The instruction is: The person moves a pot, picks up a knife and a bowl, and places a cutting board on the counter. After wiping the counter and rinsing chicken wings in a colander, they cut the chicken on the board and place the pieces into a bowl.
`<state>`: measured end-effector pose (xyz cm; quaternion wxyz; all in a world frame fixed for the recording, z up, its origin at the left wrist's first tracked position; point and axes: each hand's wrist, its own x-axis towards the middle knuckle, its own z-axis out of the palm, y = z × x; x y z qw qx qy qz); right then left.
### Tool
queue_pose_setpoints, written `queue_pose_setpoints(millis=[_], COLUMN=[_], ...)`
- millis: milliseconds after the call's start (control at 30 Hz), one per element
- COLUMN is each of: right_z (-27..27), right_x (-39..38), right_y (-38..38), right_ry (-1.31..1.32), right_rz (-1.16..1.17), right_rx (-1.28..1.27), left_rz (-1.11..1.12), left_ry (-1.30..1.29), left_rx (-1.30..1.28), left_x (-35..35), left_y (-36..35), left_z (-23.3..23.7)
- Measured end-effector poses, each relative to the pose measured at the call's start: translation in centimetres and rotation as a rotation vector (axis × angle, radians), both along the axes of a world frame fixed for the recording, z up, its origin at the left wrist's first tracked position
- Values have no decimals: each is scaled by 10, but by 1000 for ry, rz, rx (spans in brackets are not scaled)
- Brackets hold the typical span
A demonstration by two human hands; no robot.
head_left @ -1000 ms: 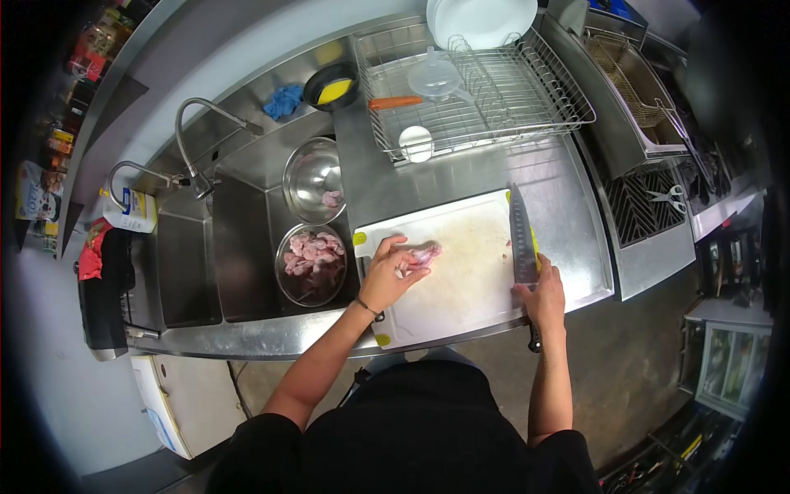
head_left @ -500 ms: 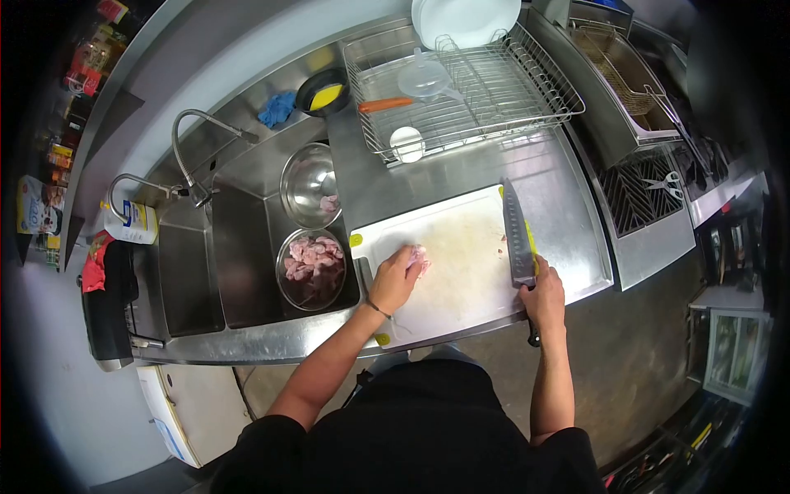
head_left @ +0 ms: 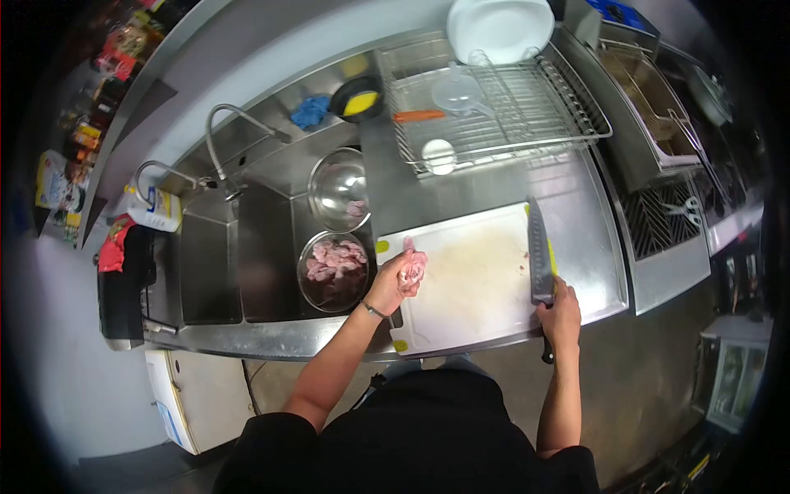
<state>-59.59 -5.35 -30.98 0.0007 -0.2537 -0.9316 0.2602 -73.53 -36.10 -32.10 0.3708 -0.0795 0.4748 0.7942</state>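
Note:
My left hand (head_left: 390, 285) is closed around a piece of raw pink meat (head_left: 413, 270), over the left side of a white cutting board (head_left: 465, 284). At the board's right edge, my right hand (head_left: 561, 317) grips the black handle of a large knife (head_left: 539, 251). Its dimpled blade points away from me along that edge. Left of the board, a metal bowl (head_left: 303, 295) in the sink holds many pieces of raw meat (head_left: 336, 259). Behind it, a second metal bowl (head_left: 333, 185) has a small piece of meat inside.
Behind the board stands a wire dish rack (head_left: 535, 123) with a strainer, a white cup and white plates. A dark pan (head_left: 355, 100) and a blue cloth (head_left: 310, 112) sit behind the sink (head_left: 210, 280). Scissors (head_left: 683, 211) lie on a grate at right.
My left hand has moved left over the board, and the meat in it now shows more fully. The knife stays at the board's right edge in my right hand. The whole view has shifted.

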Motion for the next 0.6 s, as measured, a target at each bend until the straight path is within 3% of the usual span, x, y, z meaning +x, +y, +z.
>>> queue_pose_setpoints(millis=[167, 200, 267, 300, 333, 367, 433, 467, 533, 567, 600], right_z=[1, 1, -1, -2, -3, -5, -9, -12, -15, -15, -14], right_x=[-4, -4, -3, -4, -4, -4, -3, -2, -1, -2, -3], right_y=[-1, -1, -1, 0, 1, 1, 1, 2, 2, 1, 0], right_ry=[-25, -17, -13, -4, -1, 11, 11, 22, 20, 33, 44], right_rz=[10, 19, 28, 30, 41, 50, 64, 68, 72, 78, 82], right_rx=[-4, 3, 13, 16, 24, 40, 55, 58, 60, 66, 72], left_rz=[376, 314, 228, 331, 435, 446, -232, -235, -577, -587, -619], left_ry=[245, 493, 359, 578, 802, 792, 544, 530, 591, 582, 595], left_rx=[39, -511, -1144, -1441, -1736, -1736, -1817, -1816, -1633, -1629, -1459], left_x=[-70, -97, -133, -132, -129, -124, -105, -92, -71, -64, -60], left_y=[-59, -104, -141, -151, -158, -168, -192, -204, -236, -260, -285], left_z=[3, -36, -44, -56, -61, -66, -75, -83, -120, -152, -190])
